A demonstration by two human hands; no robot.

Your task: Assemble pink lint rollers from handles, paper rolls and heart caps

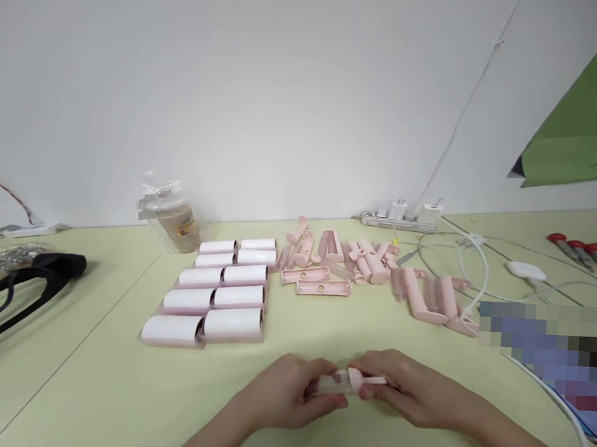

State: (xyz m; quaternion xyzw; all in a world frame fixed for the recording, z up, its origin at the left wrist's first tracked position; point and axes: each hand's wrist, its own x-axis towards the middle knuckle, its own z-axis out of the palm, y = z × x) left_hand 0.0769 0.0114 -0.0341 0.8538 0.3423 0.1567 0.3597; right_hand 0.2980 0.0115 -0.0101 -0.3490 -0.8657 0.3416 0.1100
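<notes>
My left hand (297, 390) is closed around a clear plastic cover (334, 383), low in the middle of the view. My right hand (404, 388) pinches a pink plastic piece (356, 378) that meets the cover's right end; a narrow pink tab (375, 380) sticks out between the fingers. Part of what both hands hold is hidden by the fingers. Beyond my left hand, white paper rolls (233, 323) lie in two columns, each in a clear, pinkish case. Farther off are two pink half-shells (324, 288) and a heap of loose pink parts (374, 262).
More pink holders (422, 300) with clear covers lie at the right, near white cables (484, 260). A bagged cup (176, 224) and a power strip (399, 220) stand along the wall. Black straps (49, 290) lie left; red-handled tools (580, 248) and a pixelated patch (546, 363) are right.
</notes>
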